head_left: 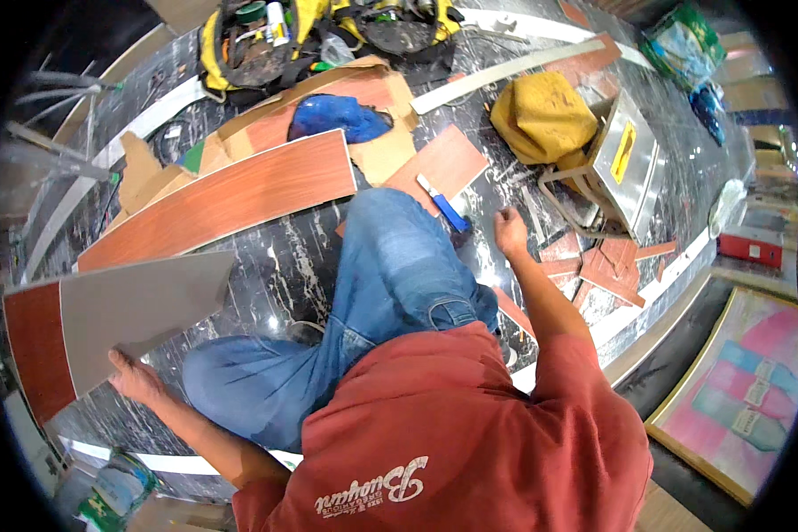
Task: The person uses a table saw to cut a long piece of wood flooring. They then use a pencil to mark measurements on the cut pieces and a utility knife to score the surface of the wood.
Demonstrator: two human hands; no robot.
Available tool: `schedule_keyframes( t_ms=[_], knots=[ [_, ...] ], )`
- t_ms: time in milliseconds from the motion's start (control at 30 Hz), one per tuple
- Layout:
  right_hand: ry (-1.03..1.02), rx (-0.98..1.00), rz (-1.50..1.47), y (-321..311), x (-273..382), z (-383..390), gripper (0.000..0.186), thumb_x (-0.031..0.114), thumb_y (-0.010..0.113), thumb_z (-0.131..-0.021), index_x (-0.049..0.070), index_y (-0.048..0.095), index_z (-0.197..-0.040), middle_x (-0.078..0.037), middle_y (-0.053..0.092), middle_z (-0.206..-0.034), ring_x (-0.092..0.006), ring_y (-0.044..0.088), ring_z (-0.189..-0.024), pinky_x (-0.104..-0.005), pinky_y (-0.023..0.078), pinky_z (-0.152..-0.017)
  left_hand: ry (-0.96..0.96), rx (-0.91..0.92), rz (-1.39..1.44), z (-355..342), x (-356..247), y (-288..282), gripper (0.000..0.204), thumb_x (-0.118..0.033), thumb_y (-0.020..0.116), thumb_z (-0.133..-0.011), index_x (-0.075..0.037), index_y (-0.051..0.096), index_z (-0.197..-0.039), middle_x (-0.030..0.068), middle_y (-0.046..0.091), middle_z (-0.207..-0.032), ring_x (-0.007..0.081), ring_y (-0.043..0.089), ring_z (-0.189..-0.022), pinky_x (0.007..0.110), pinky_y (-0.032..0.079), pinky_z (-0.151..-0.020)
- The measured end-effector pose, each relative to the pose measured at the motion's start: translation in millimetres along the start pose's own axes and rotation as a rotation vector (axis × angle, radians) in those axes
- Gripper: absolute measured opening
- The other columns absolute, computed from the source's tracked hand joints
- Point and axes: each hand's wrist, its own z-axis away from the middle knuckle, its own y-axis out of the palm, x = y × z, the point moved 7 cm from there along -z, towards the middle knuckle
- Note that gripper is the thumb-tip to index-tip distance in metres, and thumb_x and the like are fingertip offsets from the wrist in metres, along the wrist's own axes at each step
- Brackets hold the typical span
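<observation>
My left hand (137, 377) grips the near edge of a long plank (142, 310), grey on most of its upper face with a red-brown wood-grain strip at the left end. My right hand (509, 232) is closed, low over the dark marbled floor; whether its fingers hold anything is hidden. Just left of it, a blue-handled tool (449, 211) with a white end lies by a short wood-grain board (439, 168). Broken red-brown pieces (607, 266) lie to its right. Beyond my knees rests a long wood-grain plank (230, 195).
A blue bag (339, 118) sits on cardboard (383, 160). Open yellow-black tool bags (306, 22) stand at the far side. Right of centre are a yellow cloth-like cover (543, 117) and a metal-topped table saw-like machine (628, 164). A framed picture (740, 390) lies far right.
</observation>
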Motion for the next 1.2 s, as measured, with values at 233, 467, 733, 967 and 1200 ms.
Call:
schedule_keyframes(
  t_ms=[233,467,733,967,1200],
  knots=[
    [-0.185,0.138,0.093,57.8,12.5,35.7,0.051,0.030,0.073,-0.086,0.002,0.057,-0.126,-0.023,0.062,-0.120,-0.0419,0.057,-0.115,-0.0466,0.046,-0.100,-0.092,0.081,-0.122,-4.7,-9.3,-12.4,0.051,-0.029,0.065,-0.100,0.007,0.050,-0.133,0.0145,0.059,-0.131,0.0221,0.056,-0.113,0.036,0.044,-0.100],
    [-0.142,0.247,0.236,92.0,26.9,-14.7,0.038,0.026,0.069,-0.088,0.005,0.057,-0.118,-0.021,0.062,-0.114,-0.0401,0.059,-0.111,-0.0466,0.050,-0.094,-0.163,0.049,-0.163,-6.4,-10.0,-18.7,0.052,-0.032,0.062,-0.101,0.006,0.050,-0.134,0.0132,0.058,-0.133,0.0208,0.054,-0.116,0.035,0.043,-0.101],
    [0.105,-0.128,0.235,-10.1,-135.3,22.1,0.035,0.028,0.069,-0.087,0.004,0.066,-0.113,-0.024,0.065,-0.112,-0.0428,0.062,-0.106,-0.0480,0.050,-0.093,-0.189,0.060,-0.212,1.6,-15.3,5.2,0.059,-0.037,0.063,-0.100,0.012,0.052,-0.132,0.0165,0.059,-0.132,0.0250,0.056,-0.119,0.037,0.044,-0.103],
    [0.408,0.279,0.246,-43.2,-278.7,192.3,0.042,0.036,0.065,-0.089,0.007,0.062,-0.120,-0.024,0.066,-0.111,-0.0446,0.063,-0.105,-0.0506,0.050,-0.091,-0.177,0.092,-0.368,-8.3,-18.8,-9.1,0.066,-0.042,0.061,-0.100,0.015,0.050,-0.132,0.0212,0.055,-0.135,0.0287,0.054,-0.121,0.040,0.043,-0.106],
    [0.167,0.359,0.476,-4.4,-243.2,219.7,0.057,0.020,0.069,-0.085,0.007,0.048,-0.137,-0.019,0.053,-0.133,-0.0393,0.053,-0.123,-0.0476,0.046,-0.102,-0.252,0.120,-0.448,-7.0,-25.7,-8.6,0.064,-0.042,0.061,-0.101,0.013,0.051,-0.133,0.0188,0.055,-0.135,0.0271,0.053,-0.122,0.040,0.042,-0.106]
  ],
)
